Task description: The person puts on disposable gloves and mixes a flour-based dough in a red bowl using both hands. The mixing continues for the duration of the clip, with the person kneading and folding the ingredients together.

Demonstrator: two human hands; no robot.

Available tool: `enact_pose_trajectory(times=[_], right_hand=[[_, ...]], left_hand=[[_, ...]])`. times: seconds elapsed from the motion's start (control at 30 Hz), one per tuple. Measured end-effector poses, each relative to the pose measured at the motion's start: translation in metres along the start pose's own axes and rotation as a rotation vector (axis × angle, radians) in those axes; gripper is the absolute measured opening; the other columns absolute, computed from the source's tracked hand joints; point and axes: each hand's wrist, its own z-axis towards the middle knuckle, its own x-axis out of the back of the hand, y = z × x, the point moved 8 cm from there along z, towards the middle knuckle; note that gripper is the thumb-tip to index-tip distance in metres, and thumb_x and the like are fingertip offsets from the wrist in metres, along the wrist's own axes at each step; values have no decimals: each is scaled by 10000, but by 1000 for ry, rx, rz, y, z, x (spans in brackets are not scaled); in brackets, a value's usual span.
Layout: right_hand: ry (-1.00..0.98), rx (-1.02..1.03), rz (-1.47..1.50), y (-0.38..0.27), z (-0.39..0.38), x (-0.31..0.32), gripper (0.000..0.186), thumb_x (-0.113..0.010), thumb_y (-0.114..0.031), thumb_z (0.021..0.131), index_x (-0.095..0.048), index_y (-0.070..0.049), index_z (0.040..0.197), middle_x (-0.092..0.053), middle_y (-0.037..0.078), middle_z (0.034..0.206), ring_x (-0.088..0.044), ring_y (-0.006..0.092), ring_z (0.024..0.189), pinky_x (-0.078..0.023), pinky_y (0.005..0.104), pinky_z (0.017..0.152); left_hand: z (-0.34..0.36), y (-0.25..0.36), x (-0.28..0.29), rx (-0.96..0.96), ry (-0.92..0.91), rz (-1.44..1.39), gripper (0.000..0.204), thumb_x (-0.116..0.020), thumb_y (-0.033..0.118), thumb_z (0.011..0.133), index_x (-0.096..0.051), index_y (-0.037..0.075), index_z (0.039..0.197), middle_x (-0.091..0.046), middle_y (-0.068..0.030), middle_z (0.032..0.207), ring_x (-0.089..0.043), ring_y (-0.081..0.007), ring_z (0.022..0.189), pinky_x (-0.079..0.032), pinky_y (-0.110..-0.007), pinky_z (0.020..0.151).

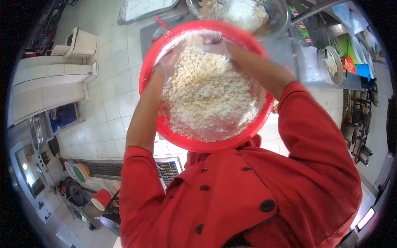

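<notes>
A wide red plastic basin [149,78] holds a crumbly, pale yellow flour mixture [211,97], with loose white flour up its far inner wall. Both my hands are inside it, toward the far side. At the left inner wall, my left hand [168,62] touches the crumbs, its fingers blurred and partly sunk in them. My right hand [219,46] reaches in from the right to the far part of the mixture. Flour and motion blur hide its fingers, so I cannot make out whether either hand is closed on anything.
Beyond the basin, a large bowl [284,20] with white flour stands on a metal table [281,51]. A tray of white powder [122,14] lies at the far left. To the right are a round metal sieve [339,62], a whisk [336,46] and colourful packets [305,31].
</notes>
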Motion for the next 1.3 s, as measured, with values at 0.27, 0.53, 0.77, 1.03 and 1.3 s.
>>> enact_pose_trajectory(times=[0.27,0.53,0.77,1.03,1.3], right_hand=[[-146,86,-416,-44,-91,-11,548,-433,-497,948,-504,-133,1351,-581,121,1295,-568,287,1147,-425,444,1000],[395,266,-265,-44,-195,-15,524,-493,-442,915,-570,-71,1277,-613,151,1242,-595,288,1070,-439,405,970],[719,259,802,17,-235,-56,511,-653,-245,894,-513,1,1319,-596,147,1264,-559,222,1147,-435,316,982],[1157,53,651,47,-288,-120,416,-602,-270,941,-551,-7,1259,-610,27,1049,-555,95,888,-468,245,769],[894,-191,1637,91,-206,-151,411,-555,-420,940,-594,-77,1163,-589,22,909,-559,95,777,-462,229,645]], left_hand=[[0,-22,5,209,814,2277,552,-481,444,974,-474,99,1404,-552,-85,1338,-511,-176,1196,-370,-295,1038],[-42,-153,-31,311,676,3451,443,-494,125,889,-516,77,1329,-642,-123,1182,-620,-246,1046,-417,-366,997],[-98,-152,-27,-346,709,3061,492,-503,-33,876,-458,19,1363,-476,-122,1396,-426,-257,1314,-290,-420,1128],[-161,-180,1,-849,611,1645,545,-529,297,969,-405,-30,1386,-418,-131,1449,-423,-215,1310,-333,-346,1109],[-135,-139,20,-765,1054,1546,621,-466,469,948,-396,89,1434,-416,-99,1460,-422,-242,1307,-330,-409,1090]])
